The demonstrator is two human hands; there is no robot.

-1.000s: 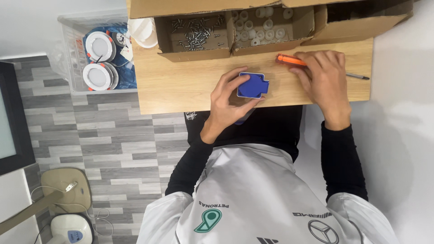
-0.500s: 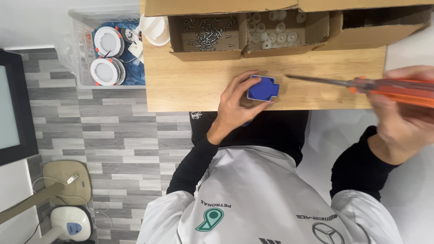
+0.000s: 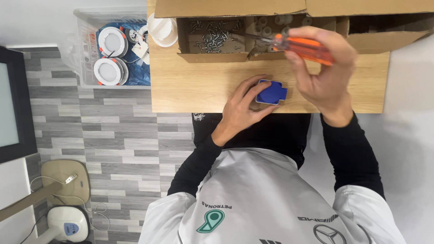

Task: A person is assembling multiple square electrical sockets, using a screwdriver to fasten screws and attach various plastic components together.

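Blue socket (image 3: 271,92) at table edge (image 3: 199,108) under left fingers (image 3: 253,86); right fingers (image 3: 316,49) around screwdriver (image 3: 303,47).

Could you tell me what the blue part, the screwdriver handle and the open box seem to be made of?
Blue part: probably moulded plastic, uniform colour with a smooth, slightly glossy face. Screwdriver handle: likely translucent orange plastic, glossy. Open box: corrugated cardboard, matte brown with folded flaps.
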